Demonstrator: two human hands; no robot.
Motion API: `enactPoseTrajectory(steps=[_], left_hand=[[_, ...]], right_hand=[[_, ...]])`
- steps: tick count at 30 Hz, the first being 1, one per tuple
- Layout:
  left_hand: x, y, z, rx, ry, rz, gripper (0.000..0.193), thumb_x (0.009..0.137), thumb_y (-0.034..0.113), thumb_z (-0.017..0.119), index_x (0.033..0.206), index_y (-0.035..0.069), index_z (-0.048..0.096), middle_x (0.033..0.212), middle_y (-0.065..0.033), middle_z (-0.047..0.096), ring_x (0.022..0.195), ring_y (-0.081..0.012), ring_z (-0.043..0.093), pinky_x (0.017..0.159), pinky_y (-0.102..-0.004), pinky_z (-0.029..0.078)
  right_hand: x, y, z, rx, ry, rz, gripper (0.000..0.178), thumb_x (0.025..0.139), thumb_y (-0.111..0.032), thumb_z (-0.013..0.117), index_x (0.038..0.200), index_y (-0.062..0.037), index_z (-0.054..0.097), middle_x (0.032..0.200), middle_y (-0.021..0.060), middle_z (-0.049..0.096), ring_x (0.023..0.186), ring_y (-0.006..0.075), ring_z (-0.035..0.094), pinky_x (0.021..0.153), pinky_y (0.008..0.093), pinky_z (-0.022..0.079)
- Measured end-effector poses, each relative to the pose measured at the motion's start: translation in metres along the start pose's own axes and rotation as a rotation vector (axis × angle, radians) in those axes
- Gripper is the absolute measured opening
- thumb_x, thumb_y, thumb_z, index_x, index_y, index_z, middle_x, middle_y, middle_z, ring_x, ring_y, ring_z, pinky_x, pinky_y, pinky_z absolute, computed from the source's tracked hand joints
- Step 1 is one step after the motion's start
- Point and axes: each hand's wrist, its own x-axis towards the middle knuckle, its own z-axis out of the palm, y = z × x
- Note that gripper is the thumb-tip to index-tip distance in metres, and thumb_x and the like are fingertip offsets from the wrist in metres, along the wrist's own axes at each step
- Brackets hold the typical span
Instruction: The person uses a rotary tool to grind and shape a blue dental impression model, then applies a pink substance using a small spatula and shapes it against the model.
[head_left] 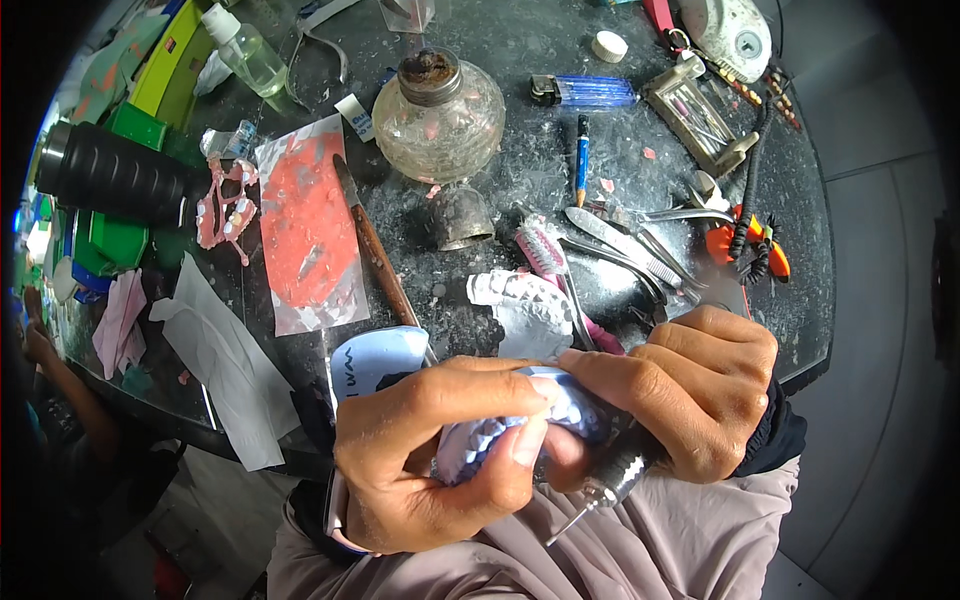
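Observation:
My left hand [415,450] grips a light-blue dental cast [582,408] over my lap at the table's front edge. Its thumb and index finger pinch near the row of teeth; whether something small sits between their tips is hidden. My right hand [705,395] is wrapped round a dark rotary handpiece [622,468], whose thin metal bur points down and left, apart from the cast. The right fingertips also steady the cast's right side. Just beyond my left hand lies another light-blue cast piece [378,352] with handwriting on it.
A wax knife [372,240] lies beside a pink wax sheet [312,225]. Farther off stand a glass spirit lamp [438,120] and a black bottle [115,178]. A white cast piece [525,312], a pink brush [541,245] and several metal tools [630,245] lie beyond my hands.

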Motion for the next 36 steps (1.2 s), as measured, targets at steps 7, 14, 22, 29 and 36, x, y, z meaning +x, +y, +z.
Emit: enactPoseTrajectory(steps=[7,14,22,29,36], left_hand=[[-0.001,0.009,0.0,-0.201,0.058,-0.301,0.019,0.08,-0.002,0.057,0.098,-0.007,0.056,0.084,-0.0106,0.065,0.072,-0.0103,0.064,0.062,-0.0195,0.05],[0.001,0.007,-0.003,-0.159,0.048,-0.268,0.022,0.079,0.002,0.058,0.1,-0.006,0.056,0.081,-0.0088,0.064,0.067,-0.0038,0.057,0.057,-0.0173,0.044],[0.0,0.002,-0.005,-0.084,0.041,-0.211,0.022,0.078,0.001,0.058,0.099,-0.006,0.057,0.073,-0.0054,0.063,0.059,-0.0015,0.054,0.05,-0.0152,0.04],[0.001,0.001,-0.004,-0.021,0.091,-0.189,0.019,0.078,0.002,0.059,0.096,-0.004,0.058,0.073,-0.0043,0.062,0.056,-0.0004,0.051,0.048,-0.0153,0.039],[0.003,-0.002,-0.005,0.052,0.041,0.011,0.017,0.077,0.001,0.059,0.094,-0.004,0.059,0.076,-0.0067,0.065,0.058,-0.003,0.055,0.051,-0.0169,0.042]], right_hand=[[0.004,-0.009,0.012,-0.005,0.229,0.069,0.028,0.066,-0.027,0.074,0.079,-0.0034,0.066,0.041,-0.0074,0.038,0.034,0.0045,0.032,0.038,0.0213,0.019],[0.0,-0.004,0.01,0.007,0.182,-0.027,0.026,0.063,-0.02,0.075,0.087,-0.0116,0.069,0.042,-0.0099,0.031,0.035,0.001,0.026,0.04,0.0193,0.015],[0.0,-0.004,0.013,0.006,0.21,-0.025,0.024,0.064,-0.02,0.074,0.086,-0.0116,0.07,0.042,-0.0102,0.029,0.035,0.0013,0.024,0.04,0.0199,0.014],[0.0,-0.007,0.013,-0.007,0.195,0.006,0.027,0.062,-0.023,0.075,0.086,-0.0119,0.07,0.041,-0.0097,0.031,0.034,0.0015,0.026,0.04,0.0203,0.015],[0.006,-0.009,0.002,0.033,0.209,0.059,0.035,0.066,-0.039,0.076,0.079,-0.0074,0.068,0.042,-0.0089,0.034,0.035,0.0036,0.03,0.04,0.0221,0.019]])
